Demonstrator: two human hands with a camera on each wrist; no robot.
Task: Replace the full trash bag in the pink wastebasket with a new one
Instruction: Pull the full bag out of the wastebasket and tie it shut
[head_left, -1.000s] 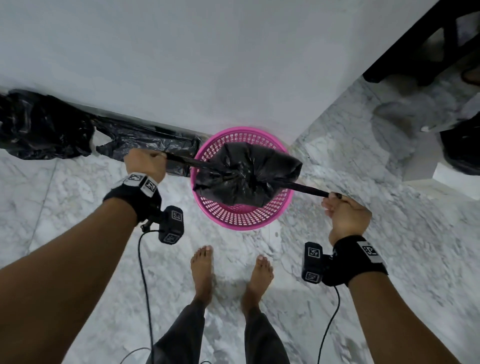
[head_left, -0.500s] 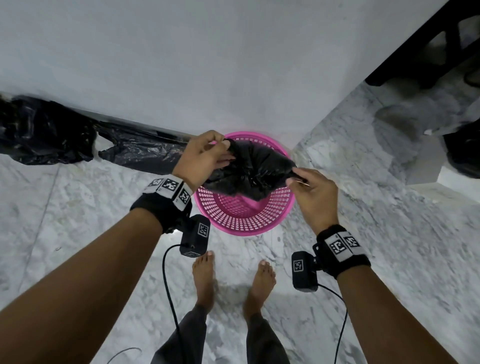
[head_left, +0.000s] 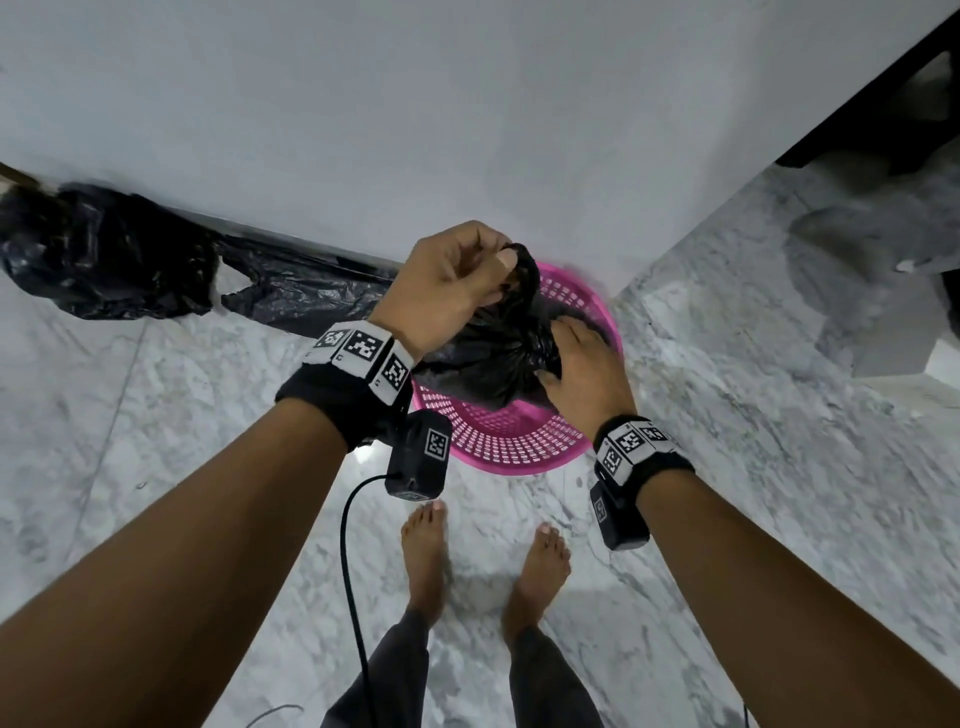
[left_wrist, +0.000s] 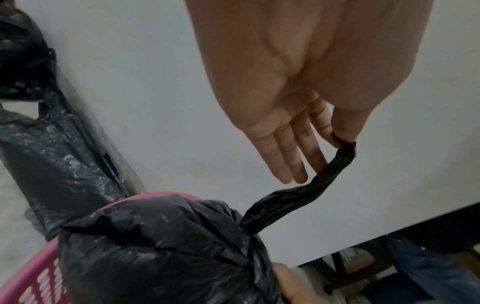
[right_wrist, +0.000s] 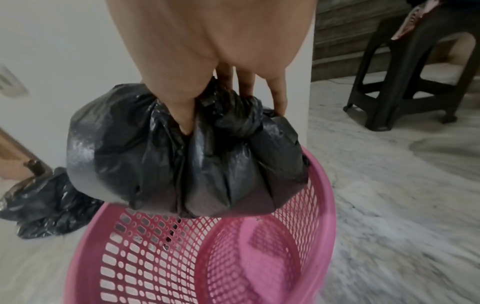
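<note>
The left hand (head_left: 449, 283) pinches a twisted black strip (left_wrist: 311, 191) of the bag (head_left: 488, 358) between thumb and forefinger at frame centre, its other fingers (left_wrist: 283, 152) straight and loose below the pinch; the strip runs down to the bag's gathered neck. The right hand (head_left: 584, 374) grips that neck just right of centre, thumb and fingers curled into the bunched plastic around a knot (right_wrist: 241, 121). The bag is full and sits above the rim of the pink basket (head_left: 519, 447), its lower part over the basket's opening; the right wrist view shows the mesh inside of the basket bare beneath it. Black-and-white square markers are on both wristbands; no writing can be read. The basket stands on a grey-veined marble floor (head_left: 753, 467) against a white wall (head_left: 467, 130). More black bags (head_left: 119, 254) lie along the wall's foot at left. A dark stool (right_wrist: 405, 78) stands at upper right of the right wrist view. Bare feet (head_left: 426, 556) show at lower centre
</note>
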